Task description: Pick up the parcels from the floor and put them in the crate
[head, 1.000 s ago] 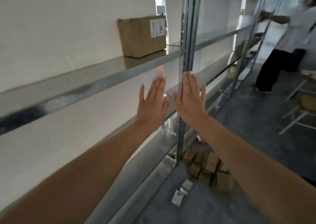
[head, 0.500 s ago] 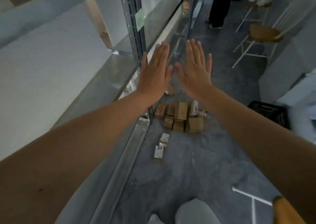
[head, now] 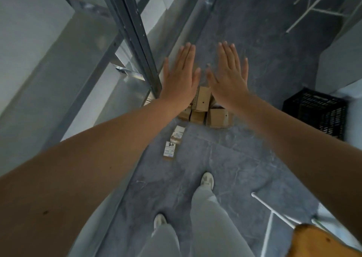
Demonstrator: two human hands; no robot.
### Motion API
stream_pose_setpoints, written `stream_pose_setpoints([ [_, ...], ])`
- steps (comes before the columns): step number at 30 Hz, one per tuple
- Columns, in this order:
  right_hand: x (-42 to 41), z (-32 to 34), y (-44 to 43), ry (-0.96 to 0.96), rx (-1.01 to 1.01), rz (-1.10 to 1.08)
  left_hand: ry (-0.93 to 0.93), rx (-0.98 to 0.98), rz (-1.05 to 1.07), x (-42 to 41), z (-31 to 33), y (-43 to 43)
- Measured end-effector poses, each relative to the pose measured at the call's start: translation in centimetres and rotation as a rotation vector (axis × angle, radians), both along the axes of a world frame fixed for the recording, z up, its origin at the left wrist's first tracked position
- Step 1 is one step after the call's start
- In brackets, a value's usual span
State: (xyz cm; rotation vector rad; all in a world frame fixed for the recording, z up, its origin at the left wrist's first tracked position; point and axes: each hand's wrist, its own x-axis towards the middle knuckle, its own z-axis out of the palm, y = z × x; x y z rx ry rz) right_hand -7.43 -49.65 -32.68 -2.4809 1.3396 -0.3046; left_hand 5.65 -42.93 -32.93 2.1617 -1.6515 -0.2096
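Nothing crated yet: cardboard parcels point(head: 203, 109) all on the floor point(head: 244, 158), black crate point(head: 315, 112) apart, left hand point(head: 180, 76) and right hand point(head: 228, 74) flat, spread, empty.

Parcels point(head: 203, 107) on floor point(head: 244, 158), crate point(head: 315, 112) right, seemingly apart.
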Motion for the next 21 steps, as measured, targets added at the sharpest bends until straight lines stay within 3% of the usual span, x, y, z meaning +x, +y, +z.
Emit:
stream_pose_setpoints([
  [6, 0.9, -6.6, -4.7, 0.051, 0.112, 0.052, 0.189, 0.072, 0.171, 0.8, -5.7, -2.5],
  [11, 2.7, -14.0, -4.4, 0.134, 0.187, 0.158, 0.347, 0.148, 0.412, 2.8, -13.2, 0.1],
  [21, 9.1, -35.4, 2.7, 0.287, 0.337, 0.338, 0.435, 0.350, 0.664, 7.3, -35.7, 9.8],
])
